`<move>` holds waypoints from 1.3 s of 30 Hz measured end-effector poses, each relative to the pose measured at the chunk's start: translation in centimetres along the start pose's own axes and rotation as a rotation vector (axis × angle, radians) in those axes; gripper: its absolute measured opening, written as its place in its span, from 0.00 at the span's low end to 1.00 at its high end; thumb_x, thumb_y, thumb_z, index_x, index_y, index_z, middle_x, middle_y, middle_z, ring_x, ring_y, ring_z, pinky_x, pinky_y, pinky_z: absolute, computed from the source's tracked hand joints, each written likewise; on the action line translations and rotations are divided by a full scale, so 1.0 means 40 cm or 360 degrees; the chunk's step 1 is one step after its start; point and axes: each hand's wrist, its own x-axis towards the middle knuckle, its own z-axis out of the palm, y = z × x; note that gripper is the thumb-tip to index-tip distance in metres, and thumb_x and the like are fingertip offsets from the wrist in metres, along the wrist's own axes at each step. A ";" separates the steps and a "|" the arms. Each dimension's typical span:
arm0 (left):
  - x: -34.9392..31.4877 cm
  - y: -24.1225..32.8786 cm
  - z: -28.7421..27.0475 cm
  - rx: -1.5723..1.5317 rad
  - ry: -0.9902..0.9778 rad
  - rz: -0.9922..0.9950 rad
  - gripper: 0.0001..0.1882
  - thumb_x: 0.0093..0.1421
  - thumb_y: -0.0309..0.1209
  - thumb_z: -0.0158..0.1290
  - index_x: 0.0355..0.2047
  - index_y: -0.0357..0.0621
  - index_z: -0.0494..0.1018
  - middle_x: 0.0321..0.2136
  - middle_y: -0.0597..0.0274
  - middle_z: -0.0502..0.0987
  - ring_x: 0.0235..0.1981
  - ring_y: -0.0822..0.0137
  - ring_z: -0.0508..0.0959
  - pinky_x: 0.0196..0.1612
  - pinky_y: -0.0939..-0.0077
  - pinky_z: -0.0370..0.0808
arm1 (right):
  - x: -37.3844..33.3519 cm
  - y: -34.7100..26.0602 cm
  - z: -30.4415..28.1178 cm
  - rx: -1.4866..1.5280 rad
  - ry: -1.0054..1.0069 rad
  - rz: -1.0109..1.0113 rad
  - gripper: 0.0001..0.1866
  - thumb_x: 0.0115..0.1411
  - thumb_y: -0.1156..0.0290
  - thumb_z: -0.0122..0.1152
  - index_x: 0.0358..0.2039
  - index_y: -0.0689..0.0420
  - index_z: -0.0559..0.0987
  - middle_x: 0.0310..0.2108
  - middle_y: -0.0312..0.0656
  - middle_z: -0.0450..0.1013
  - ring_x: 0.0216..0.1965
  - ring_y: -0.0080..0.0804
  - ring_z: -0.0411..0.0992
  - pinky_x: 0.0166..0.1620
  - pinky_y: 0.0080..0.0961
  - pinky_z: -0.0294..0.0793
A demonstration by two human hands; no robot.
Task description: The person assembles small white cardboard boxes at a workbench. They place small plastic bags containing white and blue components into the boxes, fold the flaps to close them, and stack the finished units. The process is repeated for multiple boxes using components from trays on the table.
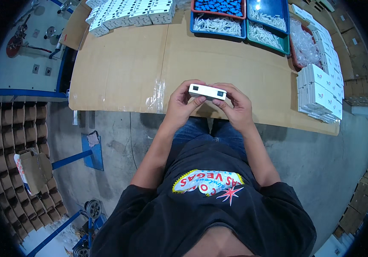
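Between my two hands is a small white box (207, 91), held level just above the near edge of the cardboard-covered table (120, 73). A dark square marks each end of the side that faces up. My left hand (184, 103) grips the box's left end, thumb on the near side and fingers behind. At the right end, my right hand (238, 107) pinches it the same way. Both sets of fingers are partly hidden behind the box.
Rows of white boxes (128, 15) stand at the far left. Beyond my hands are a red tray (218, 14) of blue pieces and blue and green trays (274, 49) of white pieces. Clear plastic bags (304, 43) and stacked white boxes (323, 92) line the right side.
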 end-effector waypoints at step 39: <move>-0.020 -0.024 0.039 -0.0784 0.0017 -0.0788 0.30 0.75 0.54 0.40 0.62 0.41 0.68 0.51 0.55 0.77 0.49 0.61 0.80 0.50 0.64 0.80 | 0.005 -0.101 0.051 -0.0284 -0.0176 0.0193 0.38 0.59 0.68 0.72 0.68 0.58 0.68 0.63 0.53 0.70 0.59 0.44 0.74 0.55 0.36 0.79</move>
